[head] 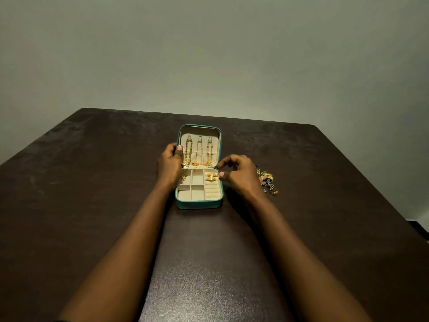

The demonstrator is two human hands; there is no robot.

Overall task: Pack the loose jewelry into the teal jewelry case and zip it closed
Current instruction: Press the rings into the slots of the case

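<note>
Head view: right hand (240, 174) partly hides loose jewelry (269, 180) beside teal case (199, 203).

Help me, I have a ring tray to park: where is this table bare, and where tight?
Bare: the table left of the left hand and jewelry case, the strip behind the case to the far edge, and the near stretch between the forearms. Crowded: right of the case, where the right hand sits beside the loose jewelry pile.
</note>
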